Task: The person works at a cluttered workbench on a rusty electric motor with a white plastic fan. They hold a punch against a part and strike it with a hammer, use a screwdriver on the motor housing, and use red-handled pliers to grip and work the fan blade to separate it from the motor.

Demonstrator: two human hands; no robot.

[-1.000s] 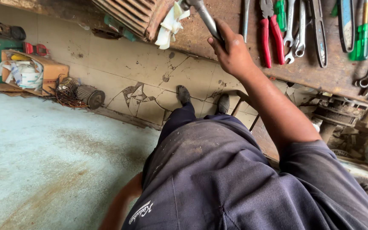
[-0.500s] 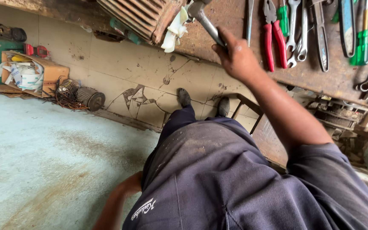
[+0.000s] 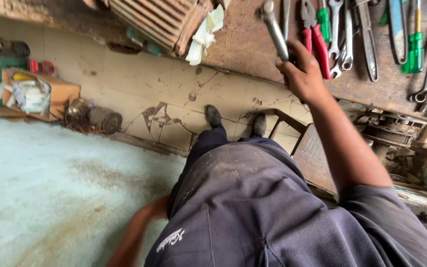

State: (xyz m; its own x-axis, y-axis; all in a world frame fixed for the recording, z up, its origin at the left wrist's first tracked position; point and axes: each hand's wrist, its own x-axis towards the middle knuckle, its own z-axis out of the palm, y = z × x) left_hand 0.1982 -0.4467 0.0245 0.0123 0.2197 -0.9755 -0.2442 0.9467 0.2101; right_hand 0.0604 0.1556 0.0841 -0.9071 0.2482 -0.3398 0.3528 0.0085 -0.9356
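right hand (image 3: 303,74): closed around the handle of a metal wrench (image 3: 275,29), lifted just above the bench (image 3: 253,44); the tool head points up and away, near the top edge of the view
wrench: in the hand, not lying with the other tools; it looks free of the bench (I cannot tell if its head touches something, the frame cuts it)
left hand: not visible; only the left arm (image 3: 134,232) shows, blurred, hanging low beside the trousers (image 3: 243,207), so I cannot tell if it is open or closed
tools on bench: red pliers (image 3: 317,34) just beside the right hand, then spanners (image 3: 342,39), a green screwdriver (image 3: 413,44) and more wrenches to the right, all lying in a row
other things: a rusty ribbed part (image 3: 159,20) and a white rag (image 3: 204,32) at the bench edge, a cardboard box (image 3: 35,94) w/ papers on the cracked floor (image 3: 164,113)
done so far: one tool is picked and gripped, approx the first step only, as I judge
left to do: the tool is not yet put on any bolt or part; no workpiece is under it in this view, so the real work w/ it seems not started
body: the person stands at the bench, shoes (image 3: 213,116) on the tiles
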